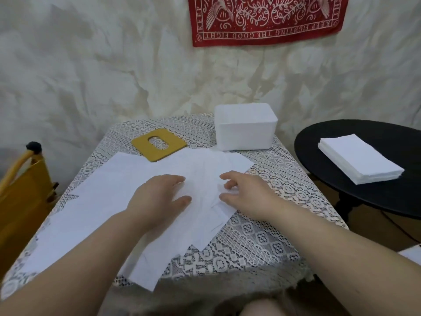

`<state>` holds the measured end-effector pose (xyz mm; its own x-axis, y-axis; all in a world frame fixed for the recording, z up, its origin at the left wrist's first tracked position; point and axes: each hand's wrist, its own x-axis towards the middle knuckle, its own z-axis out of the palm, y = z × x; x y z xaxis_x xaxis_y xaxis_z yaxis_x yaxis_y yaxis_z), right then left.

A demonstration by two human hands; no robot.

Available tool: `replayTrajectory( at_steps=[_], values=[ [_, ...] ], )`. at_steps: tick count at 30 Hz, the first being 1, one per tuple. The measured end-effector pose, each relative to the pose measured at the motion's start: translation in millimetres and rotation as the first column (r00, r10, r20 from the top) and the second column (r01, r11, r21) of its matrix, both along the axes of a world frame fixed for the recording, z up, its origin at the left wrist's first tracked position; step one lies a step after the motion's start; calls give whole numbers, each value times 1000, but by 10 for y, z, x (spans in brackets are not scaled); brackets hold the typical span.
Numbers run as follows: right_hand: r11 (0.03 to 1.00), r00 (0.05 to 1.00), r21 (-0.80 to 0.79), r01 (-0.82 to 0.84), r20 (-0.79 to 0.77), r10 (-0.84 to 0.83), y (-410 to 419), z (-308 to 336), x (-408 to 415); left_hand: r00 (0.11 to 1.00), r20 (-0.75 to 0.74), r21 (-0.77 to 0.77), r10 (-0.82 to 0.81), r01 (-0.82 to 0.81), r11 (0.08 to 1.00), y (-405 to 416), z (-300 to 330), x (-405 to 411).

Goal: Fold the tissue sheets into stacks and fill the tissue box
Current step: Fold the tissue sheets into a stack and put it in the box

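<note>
Several white tissue sheets lie overlapped in a long row across the lace-covered table. My left hand rests flat on the sheets near the middle, fingers straight. Just to its right, my right hand touches the right end of the row with loosely bent fingers, and I cannot tell if it pinches a sheet edge. The white tissue box stands at the table's far side, its top facing away. Its yellow lid with an oval slot lies flat to the left of the box.
A black round side table on the right carries a neat stack of white tissues. A yellow chair stands at the left. A red patterned cloth hangs on the white draped wall behind.
</note>
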<state>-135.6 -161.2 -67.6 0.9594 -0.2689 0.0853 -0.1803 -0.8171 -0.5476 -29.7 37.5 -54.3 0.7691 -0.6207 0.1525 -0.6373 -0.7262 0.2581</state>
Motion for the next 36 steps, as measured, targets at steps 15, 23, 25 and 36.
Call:
replayTrajectory(
  at_steps=[15, 23, 25, 36],
  values=[
    [984, 996, -159, -82, 13, 85, 556, -17, -26, 996, 79, -148, 46, -34, 988, 353, -70, -259],
    [989, 979, -149, -14, 201, 45, 506, 148, -233, 943, 157, -231, -293, 323, 918, 220, 94, -608],
    [999, 971, -35, 42, 236, -32, 447, 265, -317, 953, 150, -285, -263, 296, 911, 161, 192, -657],
    [925, 873, 281, 254, 346, -344, 13, 817, -731, 981, -110, -508, -161, 83, 857, -97, 739, -745]
  ],
)
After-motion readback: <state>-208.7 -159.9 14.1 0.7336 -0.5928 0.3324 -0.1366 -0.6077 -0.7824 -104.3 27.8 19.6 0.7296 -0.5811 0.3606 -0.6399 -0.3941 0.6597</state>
